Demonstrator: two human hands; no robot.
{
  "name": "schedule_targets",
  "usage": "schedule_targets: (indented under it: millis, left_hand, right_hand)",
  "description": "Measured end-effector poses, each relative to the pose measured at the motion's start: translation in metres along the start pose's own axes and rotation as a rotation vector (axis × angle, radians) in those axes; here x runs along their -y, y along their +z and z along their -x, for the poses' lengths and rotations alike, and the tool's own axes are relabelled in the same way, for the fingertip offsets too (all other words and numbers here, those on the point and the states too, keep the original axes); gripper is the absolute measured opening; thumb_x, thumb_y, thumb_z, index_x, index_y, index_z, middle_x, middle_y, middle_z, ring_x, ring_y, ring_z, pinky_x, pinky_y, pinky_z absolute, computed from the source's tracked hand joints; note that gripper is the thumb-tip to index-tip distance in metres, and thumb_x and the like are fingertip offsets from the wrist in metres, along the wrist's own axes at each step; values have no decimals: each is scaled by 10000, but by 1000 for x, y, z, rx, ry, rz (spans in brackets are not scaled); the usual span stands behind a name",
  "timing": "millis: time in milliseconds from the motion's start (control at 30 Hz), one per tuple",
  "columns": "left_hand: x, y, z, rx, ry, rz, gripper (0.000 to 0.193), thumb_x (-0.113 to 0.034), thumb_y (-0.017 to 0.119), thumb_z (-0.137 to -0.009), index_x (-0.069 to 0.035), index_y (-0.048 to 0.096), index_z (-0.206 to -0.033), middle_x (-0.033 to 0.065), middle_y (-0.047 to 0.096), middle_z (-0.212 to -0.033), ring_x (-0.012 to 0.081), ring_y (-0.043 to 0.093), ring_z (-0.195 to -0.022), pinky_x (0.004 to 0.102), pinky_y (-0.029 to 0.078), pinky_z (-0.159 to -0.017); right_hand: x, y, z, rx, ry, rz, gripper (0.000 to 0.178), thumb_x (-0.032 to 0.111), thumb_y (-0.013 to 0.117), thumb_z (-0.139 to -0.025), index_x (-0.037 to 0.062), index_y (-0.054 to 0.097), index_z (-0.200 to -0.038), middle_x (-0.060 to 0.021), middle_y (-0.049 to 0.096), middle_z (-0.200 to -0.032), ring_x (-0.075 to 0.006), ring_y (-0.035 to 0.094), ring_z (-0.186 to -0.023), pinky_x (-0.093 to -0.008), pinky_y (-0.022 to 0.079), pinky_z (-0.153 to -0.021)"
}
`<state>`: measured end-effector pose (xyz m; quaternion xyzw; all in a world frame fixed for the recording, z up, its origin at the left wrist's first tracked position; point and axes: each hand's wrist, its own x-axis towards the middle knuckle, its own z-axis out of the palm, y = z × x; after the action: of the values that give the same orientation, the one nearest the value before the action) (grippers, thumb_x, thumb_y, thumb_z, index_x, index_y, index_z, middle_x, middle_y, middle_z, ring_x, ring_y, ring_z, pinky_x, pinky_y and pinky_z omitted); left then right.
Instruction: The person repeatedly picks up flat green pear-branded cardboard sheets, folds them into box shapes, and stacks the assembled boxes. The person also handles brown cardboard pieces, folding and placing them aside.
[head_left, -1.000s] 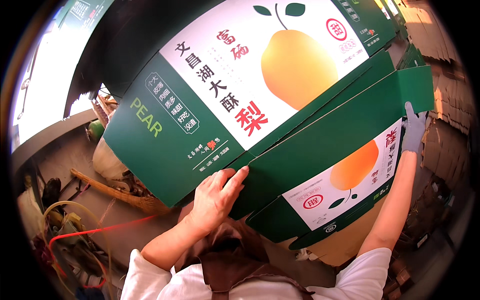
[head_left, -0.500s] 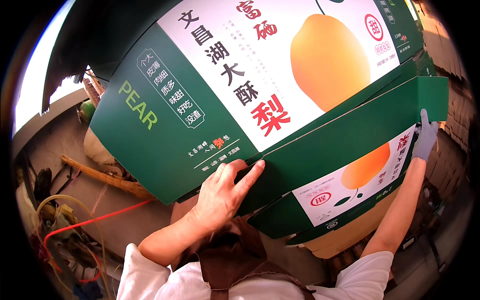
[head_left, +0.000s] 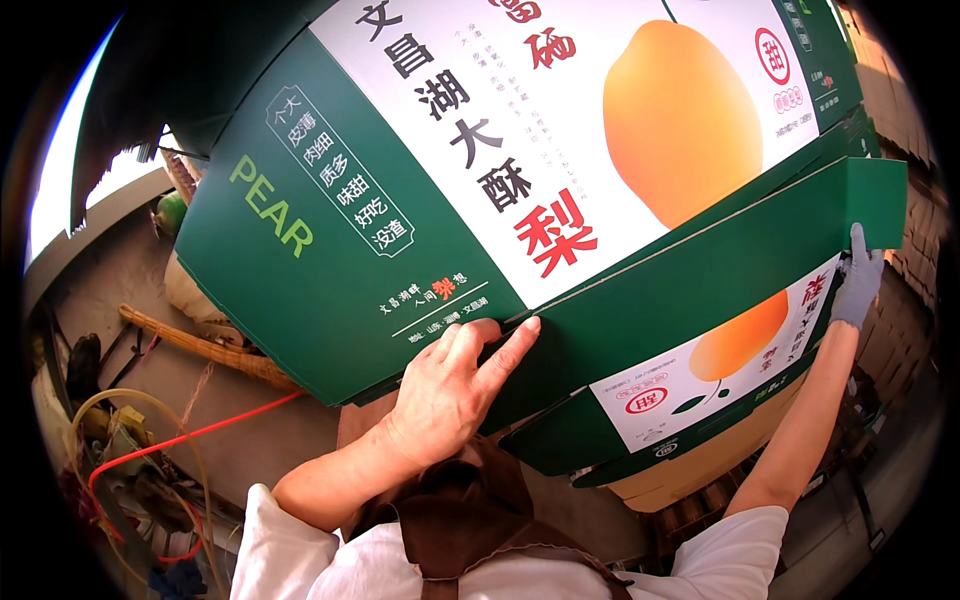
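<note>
A large green cardboard box (head_left: 300, 325), printed with a white panel and a big yellow pear, lies tilted and partly flattened before me. Along its near side a long green side panel (head_left: 690, 275) folds down from a crease, with a smaller pear print on its lower part. My bare left hand (head_left: 440, 395) grips the box at the near end of that crease, its index finger stretched over the edge. At the far right, my right hand (head_left: 857, 285), in a grey glove, holds the end of the side panel beside a small end flap. Its thumb side is partly hidden.
Bare brown cardboard (head_left: 670, 488) shows under the near side. On the left are a curved wooden handle (head_left: 205, 345), a red hose (head_left: 215, 428) and mixed clutter. Stacked brown cardboard (head_left: 910, 130) stands at the right. A brown apron (head_left: 460, 535) covers my front.
The box and its side panel have shifted slightly to the right, and both hands have moved a little with them. My grip looks the same.
</note>
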<state>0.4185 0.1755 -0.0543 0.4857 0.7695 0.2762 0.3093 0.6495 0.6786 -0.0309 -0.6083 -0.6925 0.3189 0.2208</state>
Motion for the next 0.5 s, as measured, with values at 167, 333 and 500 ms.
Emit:
schedule_targets:
  millis: [167, 333, 500]
  left_hand:
    - [2, 0, -1, 3, 1, 23, 673, -21, 773, -742, -135, 580, -1376, 78, 523, -986, 234, 594, -802, 350, 525, -660]
    - [2, -4, -1, 73, 5, 35, 671, -9, 596, -783, -106, 511, -1442, 110, 520, -1029, 242, 579, -854, 338, 540, -734]
    - [2, -5, -1, 90, -15, 44, 679, -11, 597, -785, -108, 501, -1450, 113, 518, -1030, 244, 580, -860, 340, 542, -738]
  right_hand:
    - [-2, -3, -3, -6, 5, 26, 247, 225, 707, -932, 58, 667, -1110, 69, 549, -788, -22, 382, -604, -199, 296, -554]
    - [1, -5, -2, 37, -7, 43, 197, 213, 686, -950, 55, 648, -1062, 42, 582, -798, -24, 434, -600, -189, 356, -545]
    - [8, 8, 7, 1, -12, 15, 219, 208, 685, -951, 42, 632, -1083, 32, 583, -814, -26, 455, -609, -192, 368, -549]
